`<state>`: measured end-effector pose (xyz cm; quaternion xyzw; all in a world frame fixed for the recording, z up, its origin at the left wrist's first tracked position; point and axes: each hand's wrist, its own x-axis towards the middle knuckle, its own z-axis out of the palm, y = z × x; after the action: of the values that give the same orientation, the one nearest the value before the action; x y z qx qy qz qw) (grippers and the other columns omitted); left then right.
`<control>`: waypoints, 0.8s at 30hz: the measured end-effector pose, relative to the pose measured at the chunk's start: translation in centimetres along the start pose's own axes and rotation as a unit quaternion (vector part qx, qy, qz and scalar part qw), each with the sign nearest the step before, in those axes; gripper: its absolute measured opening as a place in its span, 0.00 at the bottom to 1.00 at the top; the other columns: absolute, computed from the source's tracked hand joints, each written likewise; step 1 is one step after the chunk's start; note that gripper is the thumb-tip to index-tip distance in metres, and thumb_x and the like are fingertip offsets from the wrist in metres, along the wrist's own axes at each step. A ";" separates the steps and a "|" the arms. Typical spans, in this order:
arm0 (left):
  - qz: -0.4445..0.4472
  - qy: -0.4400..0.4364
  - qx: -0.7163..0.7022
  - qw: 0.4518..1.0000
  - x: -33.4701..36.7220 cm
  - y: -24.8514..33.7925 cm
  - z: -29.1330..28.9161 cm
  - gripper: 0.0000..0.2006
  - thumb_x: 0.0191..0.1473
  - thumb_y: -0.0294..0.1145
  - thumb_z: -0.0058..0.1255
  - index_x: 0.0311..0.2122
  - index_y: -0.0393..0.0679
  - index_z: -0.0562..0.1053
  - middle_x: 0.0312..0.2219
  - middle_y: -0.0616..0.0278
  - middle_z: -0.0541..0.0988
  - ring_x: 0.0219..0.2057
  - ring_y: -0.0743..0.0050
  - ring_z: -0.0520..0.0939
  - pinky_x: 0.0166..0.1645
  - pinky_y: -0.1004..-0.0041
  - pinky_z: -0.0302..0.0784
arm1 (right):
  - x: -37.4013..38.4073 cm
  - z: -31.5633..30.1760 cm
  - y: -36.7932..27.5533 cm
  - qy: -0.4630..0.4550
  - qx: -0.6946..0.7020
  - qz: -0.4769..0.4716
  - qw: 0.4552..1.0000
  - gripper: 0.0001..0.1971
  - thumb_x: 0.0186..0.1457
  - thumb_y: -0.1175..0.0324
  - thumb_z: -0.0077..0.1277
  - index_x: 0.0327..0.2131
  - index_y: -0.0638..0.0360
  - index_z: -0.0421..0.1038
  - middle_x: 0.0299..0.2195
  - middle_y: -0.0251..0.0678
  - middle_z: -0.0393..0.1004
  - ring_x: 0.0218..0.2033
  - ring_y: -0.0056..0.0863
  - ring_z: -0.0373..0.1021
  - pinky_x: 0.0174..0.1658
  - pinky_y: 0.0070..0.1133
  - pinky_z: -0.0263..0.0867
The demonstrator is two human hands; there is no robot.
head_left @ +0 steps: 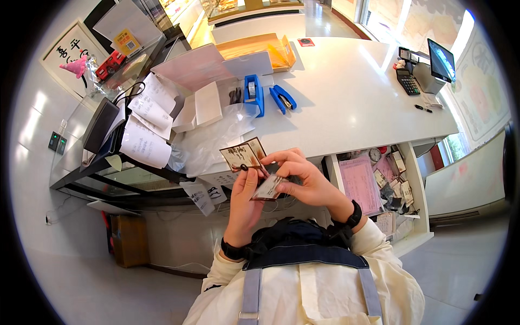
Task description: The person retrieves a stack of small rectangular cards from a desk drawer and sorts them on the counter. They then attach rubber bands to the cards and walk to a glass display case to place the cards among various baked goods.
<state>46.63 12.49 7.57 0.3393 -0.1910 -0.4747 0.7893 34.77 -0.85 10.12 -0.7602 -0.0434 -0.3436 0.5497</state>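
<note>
My left hand (245,197) pinches a cream card (242,155) with a dark brown edge and dark writing. The card looks folded or doubled, and a small dark round spot shows near my thumb. Close against it, my right hand (303,176) grips a smaller pale, brown-edged card (266,188) between thumb and fingers. Both hands are held in front of my body, at the near edge of the white counter (325,114). Where the two pieces meet, my fingers partly hide them.
An open drawer (428,216) at the right holds a pink pad (357,184) and several small cards. On the counter stand a blue tape dispenser (253,97), a blue stapler (283,99), white boxes (208,104), clear plastic bags (211,138) and a calculator (407,82).
</note>
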 end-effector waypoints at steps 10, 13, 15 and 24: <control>-0.024 0.129 -0.038 0.991 1.8 -0.5 0.8 0.12 0.62 0.36 0.38 0.46 0.43 0.66 0.41 0.65 0.71 0.42 0.73 0.75 0.41 0.69 0.76 | -1.1 0.4 0.8 0.089 -0.140 -0.115 0.979 0.07 0.39 0.81 0.56 0.26 0.61 0.73 0.30 0.35 0.74 0.35 0.34 0.70 0.39 0.25 0.66; -0.058 0.148 0.016 0.987 2.0 0.2 0.9 0.12 0.61 0.32 0.39 0.49 0.43 0.64 0.44 0.64 0.71 0.47 0.73 0.73 0.41 0.68 0.78 | -1.5 0.1 0.1 0.136 -0.151 -0.135 0.970 0.08 0.39 0.81 0.57 0.27 0.62 0.73 0.29 0.37 0.74 0.35 0.36 0.70 0.39 0.25 0.67; -0.033 0.103 0.008 0.994 2.1 0.1 1.6 0.12 0.61 0.30 0.39 0.49 0.43 0.64 0.45 0.64 0.71 0.48 0.74 0.72 0.41 0.68 0.78 | -1.3 0.4 -0.1 0.121 -0.150 -0.113 0.975 0.08 0.39 0.81 0.56 0.27 0.62 0.73 0.29 0.37 0.74 0.35 0.35 0.70 0.39 0.25 0.67; -0.098 0.010 -0.082 0.992 2.3 -0.2 0.8 0.11 0.58 0.34 0.44 0.42 0.40 0.68 0.43 0.62 0.72 0.44 0.75 0.74 0.44 0.69 0.74 | -1.1 1.3 0.8 0.114 -0.164 0.022 0.980 0.07 0.43 0.79 0.56 0.29 0.64 0.71 0.28 0.38 0.73 0.34 0.35 0.69 0.38 0.24 0.66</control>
<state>47.15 10.12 7.93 0.2955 -0.1089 -0.5604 0.7660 34.94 0.34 8.69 -0.7968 0.0929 -0.4180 0.4264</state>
